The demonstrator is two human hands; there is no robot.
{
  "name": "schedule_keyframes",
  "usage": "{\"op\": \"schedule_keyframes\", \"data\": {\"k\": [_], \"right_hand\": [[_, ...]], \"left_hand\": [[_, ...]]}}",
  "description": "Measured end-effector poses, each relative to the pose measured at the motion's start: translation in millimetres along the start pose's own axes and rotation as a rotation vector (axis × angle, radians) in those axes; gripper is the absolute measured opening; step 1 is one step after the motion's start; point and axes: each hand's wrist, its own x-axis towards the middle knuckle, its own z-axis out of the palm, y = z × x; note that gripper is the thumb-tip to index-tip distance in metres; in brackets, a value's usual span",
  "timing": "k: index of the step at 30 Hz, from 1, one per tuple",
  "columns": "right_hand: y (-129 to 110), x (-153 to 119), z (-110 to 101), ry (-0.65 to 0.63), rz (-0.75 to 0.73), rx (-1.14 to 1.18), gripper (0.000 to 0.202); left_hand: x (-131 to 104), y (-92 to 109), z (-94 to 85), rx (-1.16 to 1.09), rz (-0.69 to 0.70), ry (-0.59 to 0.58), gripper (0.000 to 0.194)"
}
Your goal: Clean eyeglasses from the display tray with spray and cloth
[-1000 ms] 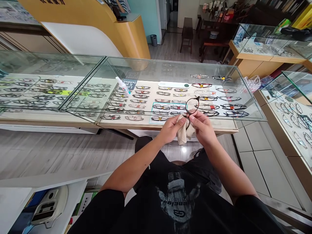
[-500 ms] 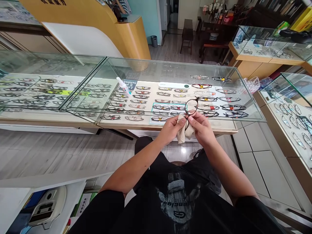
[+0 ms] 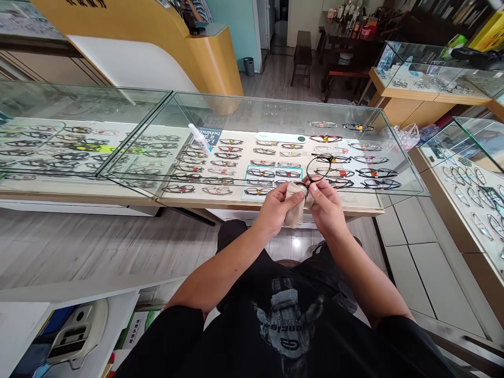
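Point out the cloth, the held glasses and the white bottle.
Cloth [image 3: 293, 215]: head view, on its hanging part.
Held glasses [image 3: 310, 178]: head view, on the dark rim.
White bottle [image 3: 201, 139]: head view, mid-body.

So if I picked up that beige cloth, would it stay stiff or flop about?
The cloth would most likely flop, since its lower part hangs loose below the left hand. It looks thin, so it's probably light too. And being soft and bunched up, it seems unlikely to roll if pushed.
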Motion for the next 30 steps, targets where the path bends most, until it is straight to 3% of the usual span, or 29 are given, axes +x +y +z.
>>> {"op": "schedule_keyframes", "data": {"k": [9, 21, 30], "right_hand": [[-1, 0, 8, 0.036, 0.001, 0.084, 0.028], [8, 0, 3, 0.004, 0.038, 0.060, 0.033], [8, -2, 2, -0.062, 0.110, 0.125, 0.027]], "left_hand": [[2, 6, 9.4, -0.106, 0.007, 0.097, 0.049], [5, 9, -9.2, 0.059, -0.060, -0.108, 0.042], [8, 0, -4.2, 0.068, 0.018, -0.077, 0.050]]}}
